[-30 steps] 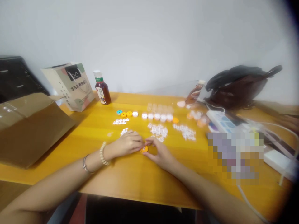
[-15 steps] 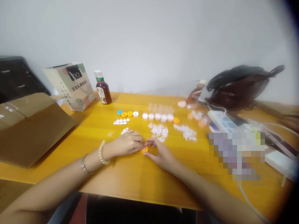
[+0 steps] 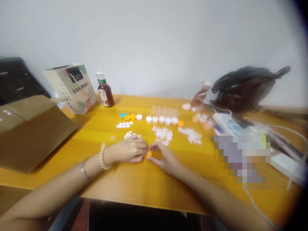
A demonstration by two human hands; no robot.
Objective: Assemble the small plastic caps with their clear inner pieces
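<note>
A small orange round cap [image 3: 149, 154] rests at the table's middle between my two hands. My right hand [image 3: 166, 158] has it pinched at the rim, the thumb on the near side and the fingers on the far side. My left hand [image 3: 133, 149] is palm down with curled fingers, its fingertips at the cap's left edge; whatever they pinch is hidden. Just beyond the left hand lie small white pieces [image 3: 128, 134]. Farther back are white pointed pieces [image 3: 124, 124] and white lacy flat pieces [image 3: 163, 134].
Orange caps [image 3: 130, 117], a teal cap [image 3: 123, 115] and white round caps [image 3: 161, 119] form a row behind. A cardboard box [image 3: 36, 131], paper bag [image 3: 80, 89] and bottle [image 3: 105, 91] stand left. A power strip [image 3: 227, 124] and dark bag [image 3: 243, 91] are right.
The view has shifted very slightly. My left fingertips have drawn back a little from over the cap, showing more of it. My right hand keeps its grip.
</note>
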